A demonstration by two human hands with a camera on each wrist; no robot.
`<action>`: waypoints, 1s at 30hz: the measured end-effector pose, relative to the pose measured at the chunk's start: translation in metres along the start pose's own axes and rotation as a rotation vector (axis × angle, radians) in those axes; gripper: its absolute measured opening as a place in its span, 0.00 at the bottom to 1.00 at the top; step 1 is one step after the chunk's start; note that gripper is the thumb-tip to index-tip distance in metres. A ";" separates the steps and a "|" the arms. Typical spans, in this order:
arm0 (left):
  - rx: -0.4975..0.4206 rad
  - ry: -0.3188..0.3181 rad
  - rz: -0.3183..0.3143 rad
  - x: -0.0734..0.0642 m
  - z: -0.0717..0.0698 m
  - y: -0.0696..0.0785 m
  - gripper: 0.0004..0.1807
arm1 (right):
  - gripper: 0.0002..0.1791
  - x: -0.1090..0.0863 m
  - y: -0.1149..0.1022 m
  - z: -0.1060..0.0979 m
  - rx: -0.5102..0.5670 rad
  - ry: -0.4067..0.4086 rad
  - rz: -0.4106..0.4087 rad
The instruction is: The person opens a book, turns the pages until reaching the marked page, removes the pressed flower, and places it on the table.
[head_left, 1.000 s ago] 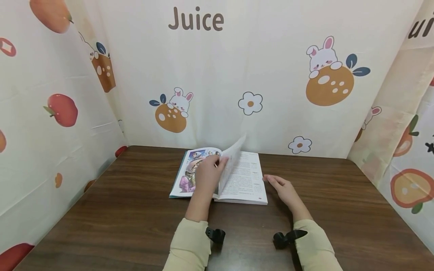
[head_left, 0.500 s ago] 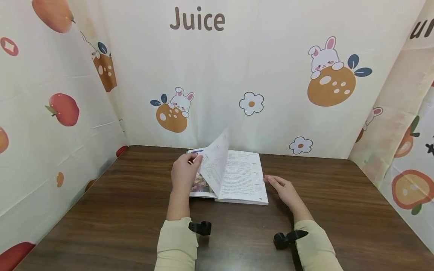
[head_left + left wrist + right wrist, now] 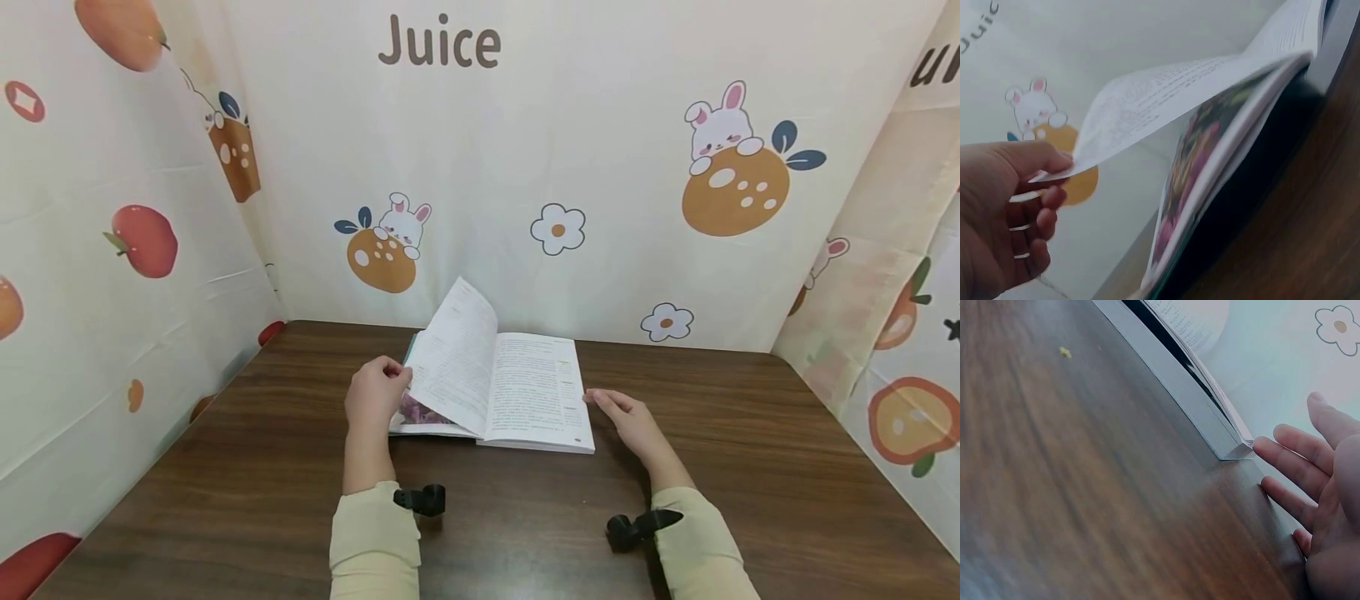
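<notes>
An open book [image 3: 531,392] lies near the back of the wooden table, its right side covered in printed text. My left hand [image 3: 372,392] pinches the outer edge of a single page [image 3: 453,358] between thumb and fingers. That page is raised and curves over the left side, partly covering a colourful picture [image 3: 1194,165] beneath it. At the book's right edge is my right hand [image 3: 626,423], with its fingers extended. In the right wrist view its fingertips [image 3: 1261,445] are right at the corner of the page stack, and the thumb stands apart.
The brown table [image 3: 247,467] stretches to both sides and in front of the book. A printed curtain [image 3: 480,150] hangs right behind the table's back edge, with more at both sides. Each wrist carries a black camera mount [image 3: 422,500]. A small yellow speck [image 3: 1065,352] shows on the table.
My left hand has moved left and a little nearer, bringing the page from standing over the spine down across the left side. The right hand has stayed at the book's right edge.
</notes>
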State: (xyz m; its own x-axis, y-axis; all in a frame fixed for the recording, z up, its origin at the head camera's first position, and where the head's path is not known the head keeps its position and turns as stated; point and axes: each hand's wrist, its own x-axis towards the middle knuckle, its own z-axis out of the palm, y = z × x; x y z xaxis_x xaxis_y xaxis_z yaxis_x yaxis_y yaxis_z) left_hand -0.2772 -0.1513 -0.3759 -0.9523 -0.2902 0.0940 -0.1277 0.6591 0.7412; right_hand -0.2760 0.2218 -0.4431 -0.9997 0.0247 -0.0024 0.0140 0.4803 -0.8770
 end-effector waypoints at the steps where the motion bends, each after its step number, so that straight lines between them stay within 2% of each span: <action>1: 0.020 -0.020 -0.013 0.000 -0.001 -0.003 0.12 | 0.35 0.000 0.000 0.000 0.001 -0.001 0.000; 8: 0.157 -0.151 -0.091 0.000 -0.001 -0.019 0.13 | 0.32 -0.001 0.002 0.000 0.000 -0.007 -0.003; 15: 0.257 -0.267 -0.108 0.003 0.008 -0.029 0.15 | 0.27 -0.001 0.002 0.000 0.016 -0.006 -0.005; 26: 0.250 -0.235 -0.132 0.004 0.015 -0.036 0.16 | 0.27 -0.001 0.001 0.001 0.011 -0.012 -0.012; 28: 0.264 -0.211 -0.103 0.004 0.017 -0.032 0.15 | 0.27 -0.001 0.001 0.001 0.010 -0.011 -0.011; 30: 0.276 -0.184 -0.035 0.004 0.022 -0.025 0.14 | 0.27 -0.002 0.001 0.001 0.011 -0.008 -0.010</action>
State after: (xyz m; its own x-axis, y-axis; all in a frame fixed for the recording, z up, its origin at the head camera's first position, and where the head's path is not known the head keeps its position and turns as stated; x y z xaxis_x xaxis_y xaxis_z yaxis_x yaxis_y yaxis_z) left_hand -0.2842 -0.1541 -0.4084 -0.9769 -0.2022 -0.0689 -0.2075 0.8213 0.5315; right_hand -0.2744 0.2211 -0.4440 -0.9999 0.0133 0.0027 0.0039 0.4704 -0.8824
